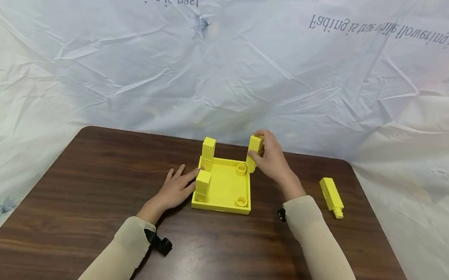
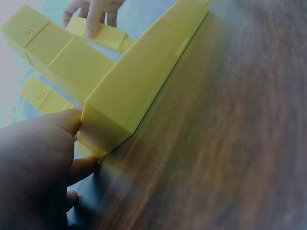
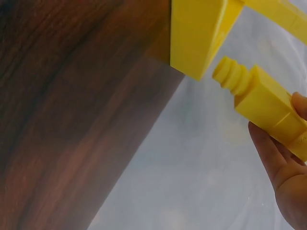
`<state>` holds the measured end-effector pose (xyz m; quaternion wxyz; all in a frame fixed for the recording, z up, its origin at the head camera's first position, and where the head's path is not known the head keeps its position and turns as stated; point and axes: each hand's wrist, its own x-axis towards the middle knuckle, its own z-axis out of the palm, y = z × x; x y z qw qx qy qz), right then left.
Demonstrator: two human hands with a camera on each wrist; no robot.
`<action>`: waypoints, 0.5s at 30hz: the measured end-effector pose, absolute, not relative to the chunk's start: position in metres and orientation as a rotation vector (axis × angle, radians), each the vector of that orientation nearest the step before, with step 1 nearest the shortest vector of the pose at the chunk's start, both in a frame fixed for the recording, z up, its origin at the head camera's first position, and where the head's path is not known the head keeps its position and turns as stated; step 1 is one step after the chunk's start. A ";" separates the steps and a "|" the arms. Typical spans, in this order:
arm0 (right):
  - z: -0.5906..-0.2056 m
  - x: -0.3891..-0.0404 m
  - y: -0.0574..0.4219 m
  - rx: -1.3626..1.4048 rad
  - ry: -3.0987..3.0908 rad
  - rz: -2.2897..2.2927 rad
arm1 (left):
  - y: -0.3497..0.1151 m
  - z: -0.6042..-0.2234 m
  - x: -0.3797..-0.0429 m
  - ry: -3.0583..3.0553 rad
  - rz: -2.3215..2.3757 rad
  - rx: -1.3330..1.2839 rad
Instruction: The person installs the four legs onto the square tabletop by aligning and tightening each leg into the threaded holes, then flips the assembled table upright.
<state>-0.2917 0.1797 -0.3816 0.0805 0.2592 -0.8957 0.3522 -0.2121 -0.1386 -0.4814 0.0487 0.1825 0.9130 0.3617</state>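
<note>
A yellow square stool top (image 1: 225, 184) lies rim-up on the table, with round threaded sockets at its two right corners. Two square legs stand upright at its left corners: the far leg (image 1: 208, 151) and the near leg (image 1: 203, 183). My left hand (image 1: 177, 189) rests with extended fingers against the left side of the stool top. My right hand (image 1: 274, 159) pinches a third leg (image 3: 273, 103), its threaded end pointing down. That leg is held by the far right corner; the right wrist view shows its thread apart from the stool top.
Another yellow leg (image 1: 330, 194) lies on the right part of the dark wooden table (image 1: 74, 215), its threaded end toward me. A white printed sheet (image 1: 233, 67) hangs behind the table and down both sides.
</note>
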 end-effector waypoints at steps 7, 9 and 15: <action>-0.392 -0.296 0.173 0.757 -2.614 1.098 | -0.138 -0.482 -0.213 2.786 1.103 0.558; -0.395 -0.298 0.172 0.741 -2.598 1.113 | -0.138 -0.481 -0.213 2.786 1.103 0.558; -0.401 -0.299 0.168 0.713 -2.569 1.143 | -0.138 -0.482 -0.213 2.788 1.104 0.556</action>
